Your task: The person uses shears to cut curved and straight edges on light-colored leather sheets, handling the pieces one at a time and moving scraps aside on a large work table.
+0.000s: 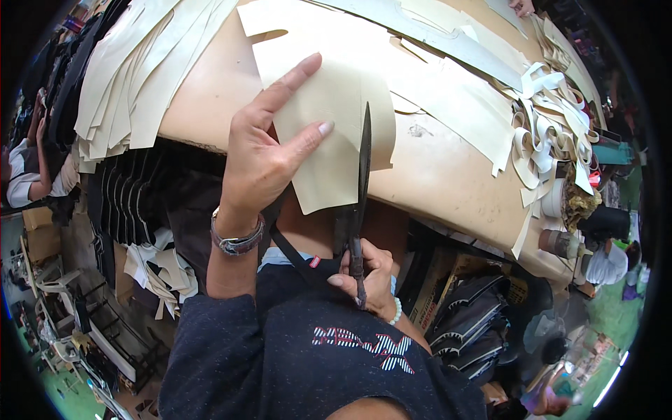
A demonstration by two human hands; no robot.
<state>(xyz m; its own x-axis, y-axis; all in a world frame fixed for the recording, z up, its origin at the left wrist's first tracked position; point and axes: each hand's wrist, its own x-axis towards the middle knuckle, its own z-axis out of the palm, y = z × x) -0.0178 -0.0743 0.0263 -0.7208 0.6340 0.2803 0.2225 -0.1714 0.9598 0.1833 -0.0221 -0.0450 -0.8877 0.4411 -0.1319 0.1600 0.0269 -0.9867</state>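
Note:
A pale cream sheet [327, 171], thin and flexible like leather or paperboard, lies partly on the table and overhangs its near edge. My left hand [262, 150] grips the sheet's left side, with thumb and forefinger on top; the other fingers are mostly hidden. In my right hand [379, 273], close to my body, is a pair of scissors [364, 164] with long dark blades pointing away from me. The upper blade lies over the sheet near its right part; whether the blades are parted is hard to see.
The tan table [448, 199] carries a fanned stack of cream pieces [126, 91] at left and a long grey template [455, 50] at the back. Curled offcut strips [542, 133] hang over its right side, near a brown jar [560, 243]. Dark bundled pieces [469, 322] sit below right.

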